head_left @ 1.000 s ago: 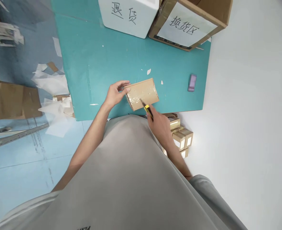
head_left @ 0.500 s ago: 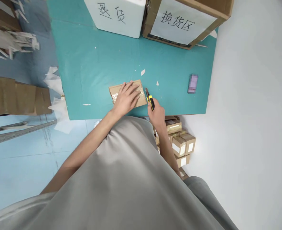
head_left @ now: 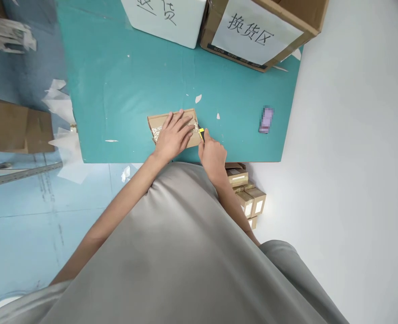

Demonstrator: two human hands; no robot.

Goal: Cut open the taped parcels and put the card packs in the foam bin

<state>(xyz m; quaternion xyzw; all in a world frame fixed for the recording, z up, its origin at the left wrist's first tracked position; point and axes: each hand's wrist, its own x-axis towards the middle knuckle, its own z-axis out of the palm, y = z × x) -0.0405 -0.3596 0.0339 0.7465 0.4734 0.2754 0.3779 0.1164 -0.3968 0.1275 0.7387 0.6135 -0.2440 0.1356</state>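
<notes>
A small flat cardboard box point(head_left: 157, 122) lies near the front edge of the green table. Spread over its top is my left hand point(head_left: 173, 136), fingers apart and pressing on it. My right hand point(head_left: 213, 155) is wrapped round a yellow and black utility knife point(head_left: 201, 132). The knife's front end meets the right edge of the box, and its blade is hard to make out. Shiny tape or wrap shows on the box on both sides of my left fingers.
At the table's point(head_left: 134, 85) back stand a white bin point(head_left: 172, 27) and an open cardboard box point(head_left: 215, 36) with paper labels. A blurred purple item point(head_left: 266, 120) lies at right. Paper scraps dot the table. Cartons point(head_left: 253, 200) are stacked below on the right.
My right hand has brought the knife left, from beside the box onto its right edge. The whole view has shifted a little. My left hand stays on the box.
</notes>
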